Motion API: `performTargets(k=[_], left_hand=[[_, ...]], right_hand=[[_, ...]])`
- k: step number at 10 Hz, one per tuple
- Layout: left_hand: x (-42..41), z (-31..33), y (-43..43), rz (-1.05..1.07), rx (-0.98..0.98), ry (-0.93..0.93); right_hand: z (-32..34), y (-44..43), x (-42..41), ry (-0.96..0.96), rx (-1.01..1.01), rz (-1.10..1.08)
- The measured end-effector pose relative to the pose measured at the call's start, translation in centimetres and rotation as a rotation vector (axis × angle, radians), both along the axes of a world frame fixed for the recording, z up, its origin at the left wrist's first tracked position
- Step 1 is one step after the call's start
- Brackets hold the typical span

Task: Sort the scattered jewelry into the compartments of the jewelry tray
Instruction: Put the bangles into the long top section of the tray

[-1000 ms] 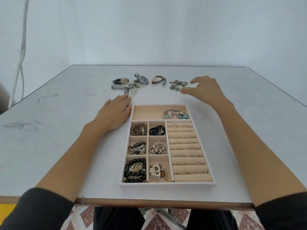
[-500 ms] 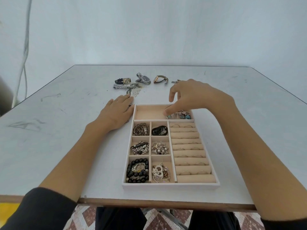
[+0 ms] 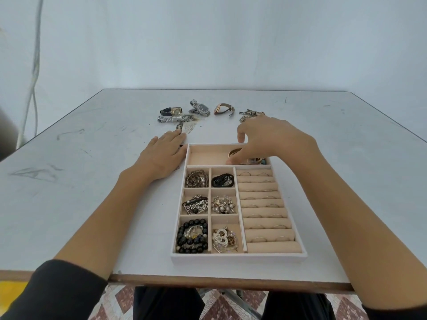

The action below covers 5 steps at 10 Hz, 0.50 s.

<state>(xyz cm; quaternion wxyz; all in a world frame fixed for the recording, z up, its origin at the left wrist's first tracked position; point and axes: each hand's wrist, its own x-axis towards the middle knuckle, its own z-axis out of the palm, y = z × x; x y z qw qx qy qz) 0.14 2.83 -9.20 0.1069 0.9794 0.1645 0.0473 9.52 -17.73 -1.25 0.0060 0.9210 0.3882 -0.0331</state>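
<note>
The beige jewelry tray lies near the table's front edge. My right hand reaches into its long top compartment, where thumb and fingers pinch a gold bangle; other pieces there are mostly hidden beneath the hand. My left hand rests flat on the table against the tray's top-left corner. Scattered beyond the tray are a black-strap watch, a silver watch, a brown-strap watch, a metal chain and a silver band.
Six small tray compartments hold bracelets and brooches, among them black beads. Ring rolls fill the tray's right side. A small sparkly piece lies just past my left fingertips. A cable hangs at the far left wall.
My right hand came back from the chain on the table into the tray's top compartment and now pinches the gold bangle. My left hand has stayed put.
</note>
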Motion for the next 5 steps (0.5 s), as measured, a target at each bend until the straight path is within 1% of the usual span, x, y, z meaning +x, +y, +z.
performTargets(k=[2,5], left_hand=[[0.01,0.09,-0.01,-0.004,-0.006,0.004],[0.0,0.13,-0.05,0.001,-0.006,0.007]], right_hand=[[0.72,-0.39,-0.07,0.053,0.073,-0.043],[0.75,-0.48,-0.25,0.055,0.044,-0.034]])
